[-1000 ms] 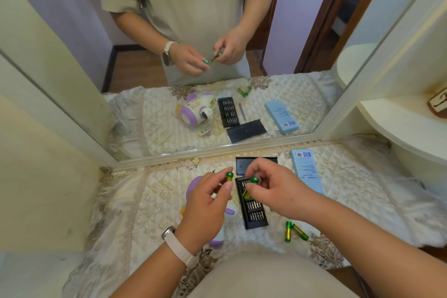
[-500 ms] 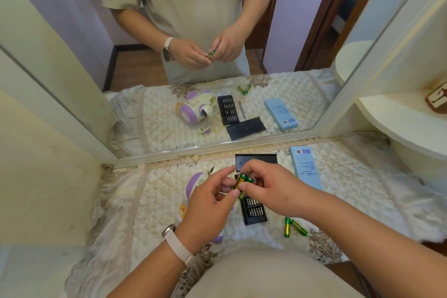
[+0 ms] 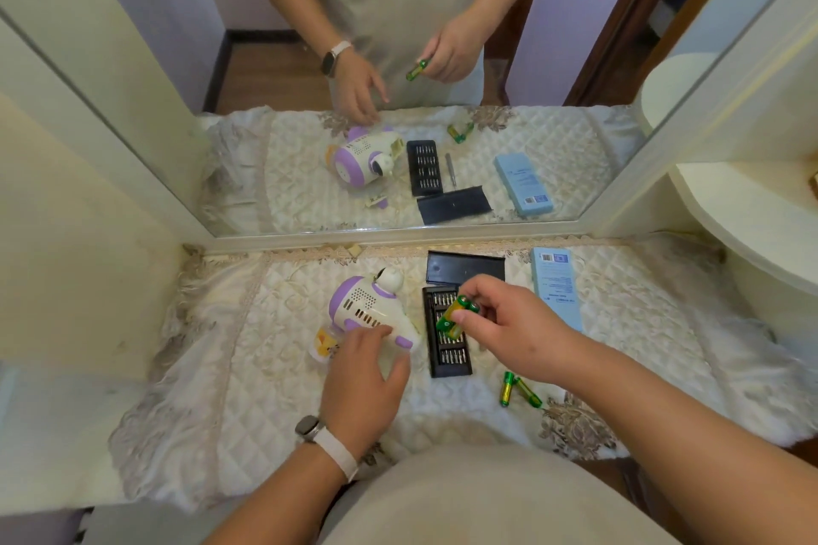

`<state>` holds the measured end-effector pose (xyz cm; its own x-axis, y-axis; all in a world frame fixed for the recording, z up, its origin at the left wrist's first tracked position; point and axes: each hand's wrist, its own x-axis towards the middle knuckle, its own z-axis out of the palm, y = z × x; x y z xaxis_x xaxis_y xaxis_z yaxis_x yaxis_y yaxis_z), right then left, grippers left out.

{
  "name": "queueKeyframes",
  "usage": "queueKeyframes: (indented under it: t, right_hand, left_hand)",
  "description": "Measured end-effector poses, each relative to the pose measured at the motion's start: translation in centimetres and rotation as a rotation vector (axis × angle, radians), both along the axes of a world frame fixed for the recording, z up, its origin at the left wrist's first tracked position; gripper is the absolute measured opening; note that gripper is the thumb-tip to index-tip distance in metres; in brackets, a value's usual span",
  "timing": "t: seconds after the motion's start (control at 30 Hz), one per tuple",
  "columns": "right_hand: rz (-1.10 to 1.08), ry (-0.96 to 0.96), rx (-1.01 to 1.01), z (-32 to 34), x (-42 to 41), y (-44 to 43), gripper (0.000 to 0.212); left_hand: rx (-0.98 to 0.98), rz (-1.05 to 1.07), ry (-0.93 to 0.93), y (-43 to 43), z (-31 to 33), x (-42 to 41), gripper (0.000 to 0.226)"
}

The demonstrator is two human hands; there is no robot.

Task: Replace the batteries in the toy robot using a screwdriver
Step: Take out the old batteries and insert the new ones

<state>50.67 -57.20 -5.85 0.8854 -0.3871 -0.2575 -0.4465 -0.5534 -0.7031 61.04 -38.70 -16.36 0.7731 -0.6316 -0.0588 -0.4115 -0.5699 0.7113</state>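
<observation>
Toy robot (image 3: 369, 314) lies on its side on the cloth-covered table (image 3: 265, 367), left of centre in the frame, with its slotted white and purple shell turned up. A second ago both hands were raised over the bit tray (image 3: 449, 361), each pinching one green cell. Half a second ago the cells were brought together between the fingertips. Now the right hand (image 3: 509, 327) has taken both: its thumb and fingers are curled in a narrow grip round the two batteries (image 3: 456, 314), held side by side above the tray. The left hand (image 3: 367, 376) has let go and dropped to the toy, its fingers fairly straight and laid on the lower body, touching it but not yet closed round it.

The handover probably frees the left hand to lift or turn the toy so that its battery bay faces the cells. The bay itself cannot be seen from here.

Two loose batteries (image 3: 518, 389) lie together at lower right of the tray, likely the old pair. The screwdriver (image 3: 450, 169) shows only as a reflection in the mirror, beside the reflected tray.
</observation>
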Motion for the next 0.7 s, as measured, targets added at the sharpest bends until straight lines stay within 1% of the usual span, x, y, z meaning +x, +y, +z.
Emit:
queueKeyframes:
  t: [0.07,0.13,0.23,0.3,0.37,0.5,0.6,0.7]
  right_hand:
    - [0.003,0.020,0.008,-0.4,-0.5,-0.4,0.019]
    - [0.010,0.022,0.011,-0.9,-1.0,-0.8,0.019]
    - [0.023,0.015,0.032,-1.4,-1.5,-1.6,0.013]
    - [0.047,0.024,0.043,-1.6,-1.8,-2.2,0.010]
    - [0.072,0.037,0.055,-1.8,-1.9,-2.8,0.011]
    - [0.128,0.052,0.070,-1.8,-1.9,-4.3,0.011]
    - [0.159,0.067,0.095,-1.8,-1.7,-5.4,0.011]
    - [0.185,0.086,0.109,-1.8,-1.2,-6.3,0.017]
  left_hand:
    - [0.080,-0.022,-0.169,0.0,-1.5,-0.5,0.045]
    - [0.188,-0.020,-0.258,-0.5,-2.3,-1.0,0.052]
    - [0.326,0.048,-0.290,-1.8,-3.1,-1.4,0.077]
    - [0.316,0.106,-0.273,-2.6,-3.5,-1.4,0.085]
    - [0.289,0.164,-0.256,-3.6,-3.9,-0.9,0.081]
    - [0.301,0.286,-0.204,-5.5,-3.5,0.8,0.068]
    - [0.303,0.325,-0.207,-6.2,-3.1,1.5,0.063]
    - [0.292,0.344,-0.221,-6.1,-2.7,1.4,0.058]
